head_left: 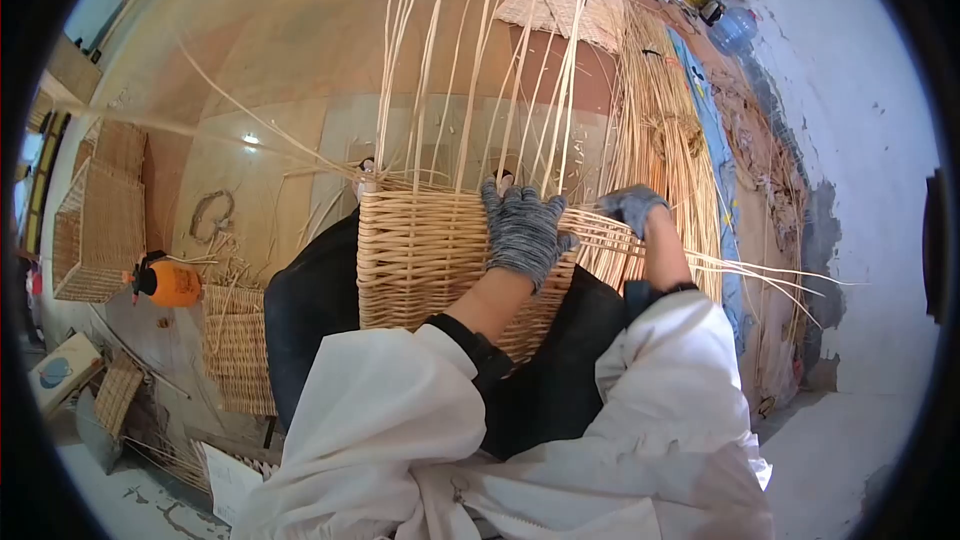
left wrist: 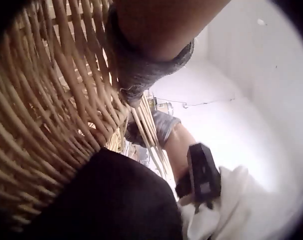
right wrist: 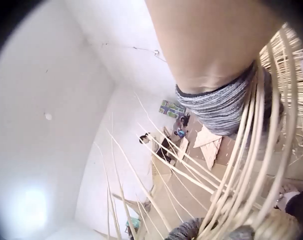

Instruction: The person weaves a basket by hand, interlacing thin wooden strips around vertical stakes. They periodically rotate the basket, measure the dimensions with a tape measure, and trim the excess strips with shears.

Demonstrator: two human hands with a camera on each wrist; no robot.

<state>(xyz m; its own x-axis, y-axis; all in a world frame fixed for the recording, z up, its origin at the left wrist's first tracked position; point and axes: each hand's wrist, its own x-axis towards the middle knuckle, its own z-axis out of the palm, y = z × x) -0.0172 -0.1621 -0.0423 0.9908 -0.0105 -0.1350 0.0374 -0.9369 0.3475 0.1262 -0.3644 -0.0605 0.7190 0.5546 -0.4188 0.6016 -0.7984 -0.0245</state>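
A woven wicker basket (head_left: 425, 250) sits across the person's lap, with tall stakes (head_left: 472, 90) rising from its far edge. The grey-gloved left hand (head_left: 525, 230) rests on the wall near the right corner, fingers spread towards the rim and thumb towards the side rods. Several pale rods (head_left: 610, 230) run out rightward from that corner. The gloved right hand (head_left: 636, 208) holds rods there, its fingertips mostly hidden. In the right wrist view, rods (right wrist: 249, 135) cross the palm side of the right glove (right wrist: 216, 107). In the left wrist view, the left thumb (left wrist: 135, 101) lies at the corner where rods emerge.
A large bundle of long rods (head_left: 665, 130) lies on the floor at the right, beside a blue cloth (head_left: 712, 130). Woven mats (head_left: 565, 5) lie beyond it. At the left are an orange spray bottle (head_left: 170, 282), an upright wicker basket (head_left: 110, 205) and another woven piece (head_left: 235, 345).
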